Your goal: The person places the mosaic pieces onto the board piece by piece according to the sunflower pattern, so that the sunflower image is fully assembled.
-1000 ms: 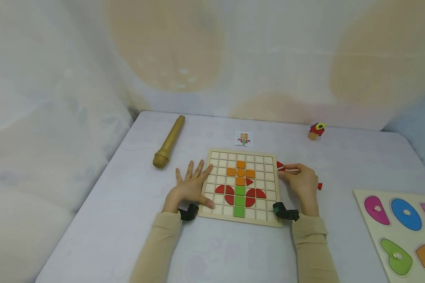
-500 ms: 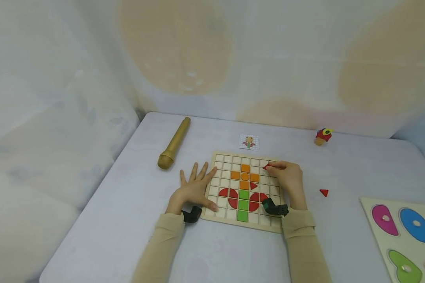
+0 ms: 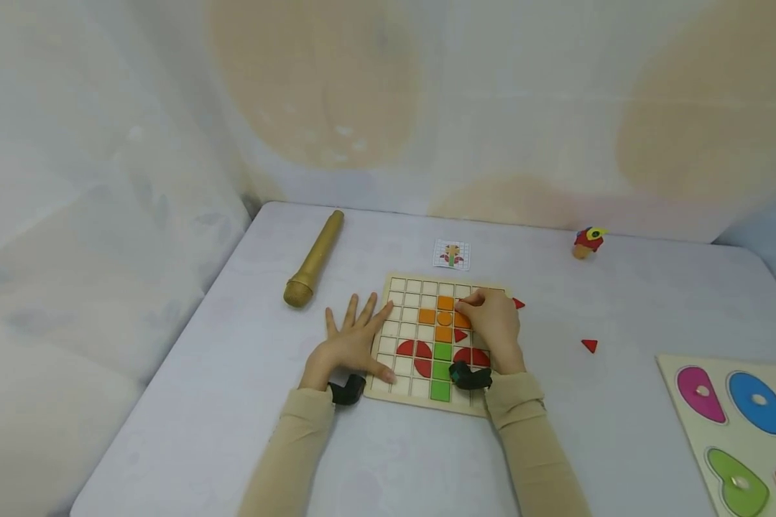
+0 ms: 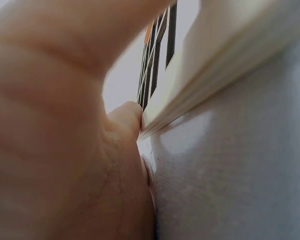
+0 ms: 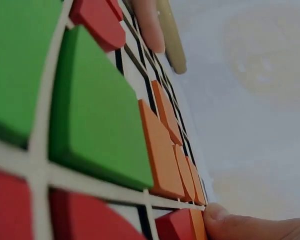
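My right hand [image 3: 496,323] is over the upper right of a wooden grid board [image 3: 427,405], thumb and fingertips pinching a small red triangle tile [image 3: 461,301] beside the top orange tile [image 3: 446,303]. Most of that triangle is hidden by the fingers. Orange tiles form a cross around an orange disc [image 3: 444,318], above a column of green tiles [image 3: 441,371]. Red quarter-circle tiles [image 3: 422,368] flank the green column. Another red triangle [image 3: 460,335] sits right of the lowest orange tile. With fingers spread, my left hand [image 3: 349,348] rests on the board's left edge.
One loose red triangle [image 3: 519,304] lies against the board's right edge, another [image 3: 589,346] farther right. A pattern card [image 3: 451,255] lies behind the board. A gold microphone [image 3: 313,262] is at left, a parrot figure [image 3: 588,243] at back right, a shape puzzle [image 3: 698,434] at front right.
My right hand has carried a red triangle from beside the board's right edge leftward to the top of the orange cross. My left hand stays on the board.
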The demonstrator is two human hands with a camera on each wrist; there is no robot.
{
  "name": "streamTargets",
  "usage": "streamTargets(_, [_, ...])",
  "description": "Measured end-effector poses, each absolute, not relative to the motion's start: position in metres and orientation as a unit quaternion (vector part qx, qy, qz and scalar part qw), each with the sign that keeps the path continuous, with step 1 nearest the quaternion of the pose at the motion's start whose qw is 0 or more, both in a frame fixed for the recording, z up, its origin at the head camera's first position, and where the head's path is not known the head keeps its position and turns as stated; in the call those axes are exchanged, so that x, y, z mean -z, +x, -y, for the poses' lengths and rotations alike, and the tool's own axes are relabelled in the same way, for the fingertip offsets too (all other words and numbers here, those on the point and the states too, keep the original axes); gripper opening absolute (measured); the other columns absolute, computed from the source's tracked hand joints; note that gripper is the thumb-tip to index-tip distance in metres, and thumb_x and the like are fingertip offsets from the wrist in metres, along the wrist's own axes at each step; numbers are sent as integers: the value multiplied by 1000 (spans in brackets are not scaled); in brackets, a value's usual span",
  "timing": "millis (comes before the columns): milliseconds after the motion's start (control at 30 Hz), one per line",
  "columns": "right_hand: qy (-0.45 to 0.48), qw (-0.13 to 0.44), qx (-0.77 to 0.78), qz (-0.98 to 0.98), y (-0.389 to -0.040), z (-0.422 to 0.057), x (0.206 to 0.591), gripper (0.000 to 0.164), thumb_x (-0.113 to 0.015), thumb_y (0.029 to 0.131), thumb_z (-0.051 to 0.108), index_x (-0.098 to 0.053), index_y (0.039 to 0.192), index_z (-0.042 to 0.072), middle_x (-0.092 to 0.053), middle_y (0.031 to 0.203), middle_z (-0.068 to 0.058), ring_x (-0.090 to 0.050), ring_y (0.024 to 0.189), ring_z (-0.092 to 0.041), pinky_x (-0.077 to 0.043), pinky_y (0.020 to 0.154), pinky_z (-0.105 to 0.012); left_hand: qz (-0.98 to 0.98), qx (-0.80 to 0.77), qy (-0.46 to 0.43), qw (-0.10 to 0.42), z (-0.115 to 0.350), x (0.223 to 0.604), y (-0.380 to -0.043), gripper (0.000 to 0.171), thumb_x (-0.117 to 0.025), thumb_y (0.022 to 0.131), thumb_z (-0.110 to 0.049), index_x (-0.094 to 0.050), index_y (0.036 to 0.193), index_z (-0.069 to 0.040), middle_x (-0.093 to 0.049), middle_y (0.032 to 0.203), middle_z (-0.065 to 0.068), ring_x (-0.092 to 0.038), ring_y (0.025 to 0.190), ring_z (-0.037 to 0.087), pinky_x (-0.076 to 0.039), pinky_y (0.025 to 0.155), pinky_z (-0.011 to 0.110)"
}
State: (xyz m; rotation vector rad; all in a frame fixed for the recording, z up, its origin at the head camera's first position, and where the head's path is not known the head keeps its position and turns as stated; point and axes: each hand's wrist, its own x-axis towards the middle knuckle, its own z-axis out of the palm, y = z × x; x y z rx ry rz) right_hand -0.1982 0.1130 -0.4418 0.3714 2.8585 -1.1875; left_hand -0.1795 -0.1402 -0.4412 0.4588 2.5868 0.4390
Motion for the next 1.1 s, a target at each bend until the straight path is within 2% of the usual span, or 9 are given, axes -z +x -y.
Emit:
streamTargets(167, [118, 9, 390, -913, -199, -118, 443, 25, -70, 88, 28, -70, 92, 3, -70, 94, -16, -59, 85, -28, -43, 67, -32, -942, -162, 162, 246, 141, 444, -182, 131, -82, 61, -61, 4, 156, -33, 22, 162, 0, 31, 145, 32, 26, 104, 69])
streamTargets(300, [96, -6, 429, -898, -199, -135, 438, 27, -62, 95, 25, -69, 108, 2, -66, 108, -20, -56, 96, -30, -43, 77, -35, -943, -166, 169, 235, 141, 441, -184, 130, -83, 62, -60, 1, 157, -29, 19, 163, 4, 29, 146, 35, 25, 104, 71])
streamTargets(433, [89, 3, 398, -913, -194, -164, 437, 39, -56, 97, 26, -59, 129, 4, -51, 124, -28, -51, 105, -39, -44, 83, -48, -942, -166, 174, 236, 142, 439, -183, 130, -83, 62, -60, 0, 157, -28, 19, 163, 5, 28, 146, 37, 24, 104, 72])
streamTargets(567, [109, 30, 349, -930, -186, -188, 443, 50, -56, 96, 28, -49, 139, 4, -44, 126, -33, -49, 107, -44, -44, 86, -54, -942, -164, 172, 238, 141, 438, -182, 130, -83, 61, -60, 0, 157, -29, 19, 163, 4, 29, 145, 36, 23, 104, 72])
streamTargets(667, [112, 26, 345, -932, -185, -195, 448, 45, -57, 95, 25, -53, 134, 1, -48, 121, -31, -47, 106, -42, -41, 87, -53, -943, -165, 172, 234, 141, 437, -182, 129, -83, 61, -60, -2, 157, -29, 17, 163, 5, 28, 146, 36, 23, 104, 72])
streamTargets(900, [107, 2, 354, -929, -186, -196, 453, 26, -62, 94, 19, -63, 109, -2, -59, 108, -26, -52, 99, -38, -42, 83, -48, -941, -166, 172, 239, 141, 435, -181, 129, -83, 62, -58, -2, 157, -28, 17, 163, 6, 27, 146, 37, 22, 104, 73])
streamTargets(1100, [110, -6, 360, -926, -186, -196, 453, 22, -62, 93, 17, -62, 106, 0, -63, 110, -24, -57, 100, -37, -44, 82, -46, -941, -167, 171, 240, 142, 435, -182, 130, -83, 62, -59, 0, 157, -28, 19, 163, 6, 28, 146, 37, 22, 104, 73])
